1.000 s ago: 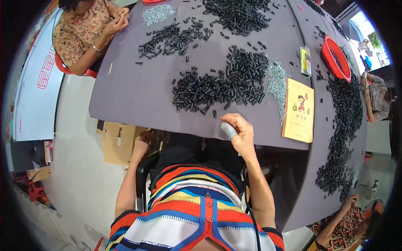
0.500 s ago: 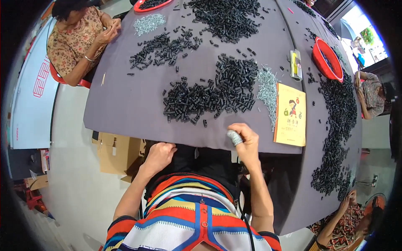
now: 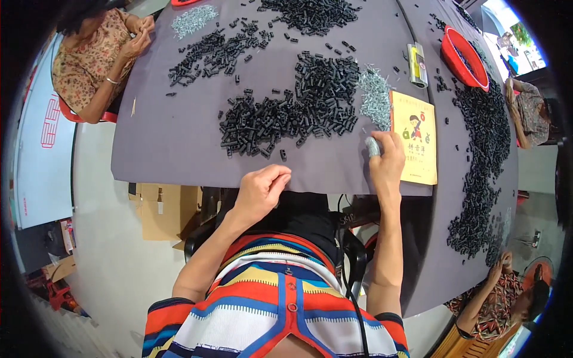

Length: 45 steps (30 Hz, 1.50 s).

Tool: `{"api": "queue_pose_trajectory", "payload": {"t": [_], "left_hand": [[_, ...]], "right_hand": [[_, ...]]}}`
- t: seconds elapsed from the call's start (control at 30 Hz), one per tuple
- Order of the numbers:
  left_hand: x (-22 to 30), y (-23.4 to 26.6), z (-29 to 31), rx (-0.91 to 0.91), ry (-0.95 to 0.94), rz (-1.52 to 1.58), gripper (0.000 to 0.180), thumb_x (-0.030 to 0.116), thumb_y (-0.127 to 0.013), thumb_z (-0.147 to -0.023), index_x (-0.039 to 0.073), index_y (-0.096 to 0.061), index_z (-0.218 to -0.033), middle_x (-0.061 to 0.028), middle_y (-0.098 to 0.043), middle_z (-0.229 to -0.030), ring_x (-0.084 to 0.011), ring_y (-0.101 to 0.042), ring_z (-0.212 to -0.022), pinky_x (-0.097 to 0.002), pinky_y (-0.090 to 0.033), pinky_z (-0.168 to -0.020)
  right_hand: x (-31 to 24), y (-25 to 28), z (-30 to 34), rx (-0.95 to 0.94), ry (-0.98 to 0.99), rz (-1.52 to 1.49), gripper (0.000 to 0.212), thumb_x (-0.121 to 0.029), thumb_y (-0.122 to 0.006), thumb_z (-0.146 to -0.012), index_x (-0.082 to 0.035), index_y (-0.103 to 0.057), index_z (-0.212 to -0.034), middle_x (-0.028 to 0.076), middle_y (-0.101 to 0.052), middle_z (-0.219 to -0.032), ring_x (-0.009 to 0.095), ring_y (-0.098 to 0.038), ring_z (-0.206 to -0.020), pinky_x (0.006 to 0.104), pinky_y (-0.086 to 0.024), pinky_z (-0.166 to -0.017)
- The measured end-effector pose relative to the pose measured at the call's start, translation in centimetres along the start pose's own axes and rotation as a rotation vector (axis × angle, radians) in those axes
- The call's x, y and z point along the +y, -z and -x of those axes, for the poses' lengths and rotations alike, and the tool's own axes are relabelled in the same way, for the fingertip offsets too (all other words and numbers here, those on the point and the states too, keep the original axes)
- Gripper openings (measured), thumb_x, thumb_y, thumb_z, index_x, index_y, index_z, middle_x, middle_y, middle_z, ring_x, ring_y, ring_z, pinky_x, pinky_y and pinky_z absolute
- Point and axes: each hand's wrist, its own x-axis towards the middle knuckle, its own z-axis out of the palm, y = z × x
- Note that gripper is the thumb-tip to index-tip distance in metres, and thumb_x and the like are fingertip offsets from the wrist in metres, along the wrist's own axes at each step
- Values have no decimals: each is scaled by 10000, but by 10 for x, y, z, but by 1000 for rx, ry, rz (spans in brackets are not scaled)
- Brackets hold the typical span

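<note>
My left hand [image 3: 261, 192] is over the table's near edge, its thumb and fingers pinched together; whatever they hold is hidden. My right hand [image 3: 388, 160], with grey wrapping round its thumb, reaches to the near end of a pile of small silvery screws [image 3: 375, 98]. Its fingers are curled and their tips hidden, beside a yellow booklet [image 3: 416, 143]. In front of my hands lies a heap of small black plastic pieces [image 3: 325, 95], and one loose black piece [image 3: 283, 155] sits just beyond my left hand.
More black pieces [image 3: 221, 53] and screws [image 3: 194, 21] lie farther off on the grey tablecloth [image 3: 173, 140]. A red basket [image 3: 479, 82] and a clear-and-yellow case [image 3: 417, 67] stand to the right. Other people sit around the table. A cardboard box [image 3: 167, 209] is below left.
My left hand has risen from the table edge toward the right, now pinched. My right hand has moved right and forward to the screws. The whole view has shifted slightly.
</note>
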Motion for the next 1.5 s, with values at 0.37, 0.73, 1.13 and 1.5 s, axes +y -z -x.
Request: {"api": "queue_pose_trajectory", "payload": {"t": [0.37,0.73,1.13,1.5], "left_hand": [[-3,-5,0,195,-69,-45,45,3,-598,-832,5,-593,-876,-129,-588,-763,-256,-584,-611,-331,-452,-549],[-10,-12,-17,194,-17,-136,234,58,-629,-824,5,-519,-1024,-127,-572,-824,-230,-571,-636,-339,-464,-566],[-9,-21,-25,134,-112,-494,210,56,-584,-859,25,-480,-1039,-168,-566,-907,-347,-596,-704,-421,-472,-573],[-4,-18,-15,164,-193,-11,236,-32,-643,-781,-3,-578,-1007,-130,-596,-815,-265,-596,-662,-328,-482,-584]], "right_hand": [[3,-18,-11,-174,65,286,221,57,-508,-740,1,-543,-952,177,-542,-893,375,-548,-848,437,-453,-733],[-36,-21,35,-155,-38,-249,311,156,-475,-679,5,-546,-942,169,-537,-866,349,-549,-785,386,-448,-712],[-41,-28,51,-136,91,-185,266,100,-546,-674,-27,-576,-905,123,-578,-859,322,-569,-804,389,-442,-717],[-73,-37,53,-310,-103,-615,311,167,-533,-675,6,-617,-927,108,-610,-872,216,-608,-746,278,-475,-652]]}}
